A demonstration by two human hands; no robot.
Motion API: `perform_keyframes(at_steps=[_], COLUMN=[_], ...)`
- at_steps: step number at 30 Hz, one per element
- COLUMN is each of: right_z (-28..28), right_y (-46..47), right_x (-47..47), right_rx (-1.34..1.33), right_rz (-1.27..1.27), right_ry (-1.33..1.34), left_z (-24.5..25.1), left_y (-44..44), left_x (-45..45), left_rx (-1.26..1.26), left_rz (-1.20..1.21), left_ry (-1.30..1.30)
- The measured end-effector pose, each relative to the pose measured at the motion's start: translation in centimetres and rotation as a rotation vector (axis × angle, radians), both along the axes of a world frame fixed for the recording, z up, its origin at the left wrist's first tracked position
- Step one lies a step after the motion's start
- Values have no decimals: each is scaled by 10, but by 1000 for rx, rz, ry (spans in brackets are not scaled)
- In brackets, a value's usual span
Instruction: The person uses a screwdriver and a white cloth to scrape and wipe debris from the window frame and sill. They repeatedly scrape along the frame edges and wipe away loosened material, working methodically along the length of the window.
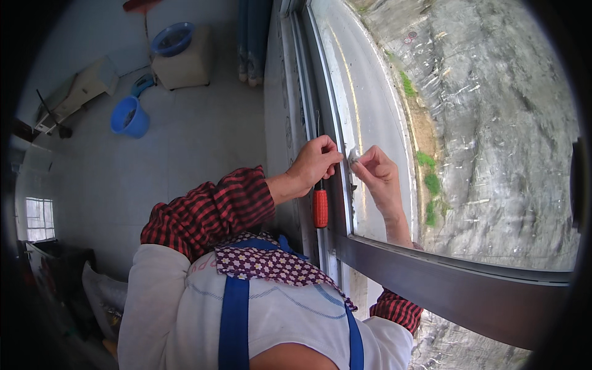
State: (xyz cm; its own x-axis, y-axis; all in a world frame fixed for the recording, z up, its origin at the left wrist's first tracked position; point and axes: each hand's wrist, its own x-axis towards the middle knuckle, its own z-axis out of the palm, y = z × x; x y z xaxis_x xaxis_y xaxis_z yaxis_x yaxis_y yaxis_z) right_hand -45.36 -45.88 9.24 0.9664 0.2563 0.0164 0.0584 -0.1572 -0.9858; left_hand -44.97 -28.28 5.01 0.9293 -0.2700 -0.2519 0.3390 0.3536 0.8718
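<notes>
My left hand (317, 162) is on the room side of a sliding window, thumb and forefinger pinched together against the dark metal sash frame (340, 194). Whether anything is between those fingertips is not clear. Beneath this hand runs a screwdriver (320, 208) with a ribbed red handle, lined up along the window track; the hand covers part of its shaft. My right arm reaches around the sash, so my right hand (380, 178) shows through the glass on the outer side. Its fingertips pinch a small pale scrap (354, 157) at the pane's edge, opposite my left hand.
The sash's wide lower rail (444, 273) crosses before my right arm. Outside, a road (370, 92) runs below a grey rock slope (499, 115). Indoors are a blue bucket (130, 119), a beige stool (182, 67) bearing a blue basin (173, 39), and a curtain (254, 41).
</notes>
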Motion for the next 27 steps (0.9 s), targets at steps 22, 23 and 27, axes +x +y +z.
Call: perform_keyframes(at_steps=[22,23,27], right_z=[-51,-55,-25], right_y=[5,-4,-68], right_x=[65,73,20], right_rx=[-96,12,306], right_rz=[-60,24,-148], right_ry=[-291,-299,-136], left_z=[-10,-9,4], left_y=[0,3,30], left_x=[8,8,-2], left_rx=[13,23,-7], left_rz=[-71,-102,-147], left_ry=[-26,-27,-84])
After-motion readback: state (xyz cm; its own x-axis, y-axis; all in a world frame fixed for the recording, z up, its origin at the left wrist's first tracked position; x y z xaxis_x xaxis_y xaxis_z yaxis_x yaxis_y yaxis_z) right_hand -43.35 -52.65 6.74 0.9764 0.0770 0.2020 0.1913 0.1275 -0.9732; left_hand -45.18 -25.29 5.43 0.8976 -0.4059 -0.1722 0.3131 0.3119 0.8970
